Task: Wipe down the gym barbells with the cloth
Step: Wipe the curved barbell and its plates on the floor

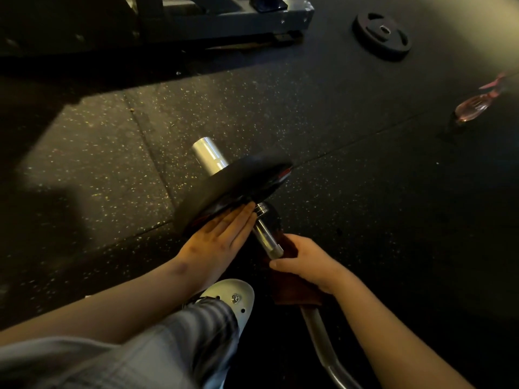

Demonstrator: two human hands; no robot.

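On plate (233, 189): left hand (222, 234) flat, pressing.

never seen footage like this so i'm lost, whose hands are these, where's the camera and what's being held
This is one picture, from a camera worn on a person's head, looking down at their own bare hands. No machine is involved. A barbell sits on the speckled rubber gym floor, loaded with a black weight plate. The left hand rests flat against that plate. The right hand grips a dark reddish cloth wrapped round the bar's shaft. Farther off lie a loose weight plate and what looks like a pink spray bottle. The person's white shoe shows below.
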